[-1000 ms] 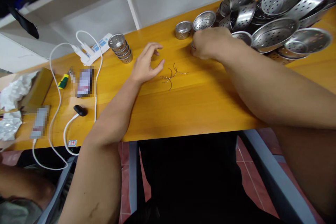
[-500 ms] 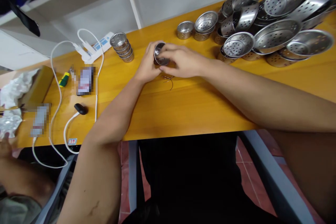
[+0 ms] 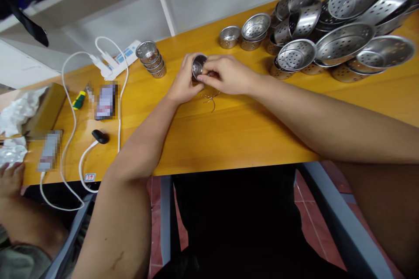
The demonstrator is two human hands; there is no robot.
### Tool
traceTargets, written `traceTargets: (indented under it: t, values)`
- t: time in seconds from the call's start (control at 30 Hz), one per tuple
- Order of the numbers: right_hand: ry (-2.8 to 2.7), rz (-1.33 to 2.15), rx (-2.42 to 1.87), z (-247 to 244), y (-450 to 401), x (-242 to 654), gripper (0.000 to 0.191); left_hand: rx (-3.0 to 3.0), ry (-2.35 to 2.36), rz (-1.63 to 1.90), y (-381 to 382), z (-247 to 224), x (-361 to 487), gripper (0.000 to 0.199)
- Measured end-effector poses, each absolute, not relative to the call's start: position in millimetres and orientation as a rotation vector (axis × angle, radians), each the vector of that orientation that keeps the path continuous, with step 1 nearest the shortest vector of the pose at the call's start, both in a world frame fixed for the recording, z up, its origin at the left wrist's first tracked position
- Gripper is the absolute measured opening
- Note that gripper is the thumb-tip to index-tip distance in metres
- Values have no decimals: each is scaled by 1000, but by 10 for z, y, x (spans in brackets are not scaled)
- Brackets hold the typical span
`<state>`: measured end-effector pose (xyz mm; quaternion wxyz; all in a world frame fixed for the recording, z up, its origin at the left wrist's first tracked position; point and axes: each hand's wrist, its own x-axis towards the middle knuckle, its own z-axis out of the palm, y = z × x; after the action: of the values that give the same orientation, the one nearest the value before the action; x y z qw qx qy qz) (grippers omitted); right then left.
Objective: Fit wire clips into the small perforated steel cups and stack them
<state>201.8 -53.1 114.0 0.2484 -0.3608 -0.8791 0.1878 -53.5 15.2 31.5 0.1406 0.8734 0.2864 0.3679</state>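
Observation:
My left hand (image 3: 182, 82) is wrapped round the left side of a small perforated metal cup (image 3: 197, 66), which is tilted with its mouth toward me. At the cup's right rim, my right hand (image 3: 225, 75) is closed, thumb and fingertips pinched together. Whether those fingers grip the rim or something small at it, I cannot make out. Several thin bent wires (image 3: 210, 99) lie on the table just below the hands. The cup's lower part is hidden behind the fingers.
A stack of similar cups (image 3: 150, 59) stands to the left. Loose cups (image 3: 229, 37) and a large pile of perforated metal baskets (image 3: 347, 43) fill the back right. A power strip (image 3: 122, 62), white cables, phone (image 3: 106, 101) and screwdriver (image 3: 79, 100) lie left. Another person's hand (image 3: 12, 178) is at far left.
My right fingers have drawn back from the cup's mouth to its right rim and pinched together, showing more of the inside. The other person's hand at far left has moved up onto the table.

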Motion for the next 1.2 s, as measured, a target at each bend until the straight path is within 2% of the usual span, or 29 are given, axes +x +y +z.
traceTargets:
  t: [0.47,0.7,0.8,0.9,0.93,1.1,1.2]
  values:
    - [-2273,489,-1064,1097,-465,1972,62,2508,850,1103,204,324,-541,81]
    - [-2091,739,-861,1245,-518,2065,78,2503,954,1159,180,373,-601,87]
    - [-2114,775,-818,1275,-560,2098,70,2473,1133,1398,179,624,-699,92]
    - [-2364,706,-766,1174,-524,2106,58,2375,1314,1776,295,911,-952,86]
    - [-2452,663,-753,1122,-497,2108,54,2331,1331,1841,362,973,-1071,92]
    - [-2648,506,-825,916,-361,2131,27,1986,1627,1970,741,880,-1670,126]
    - [-2592,460,-881,868,-299,2150,27,1886,1681,1857,894,682,-1853,133]
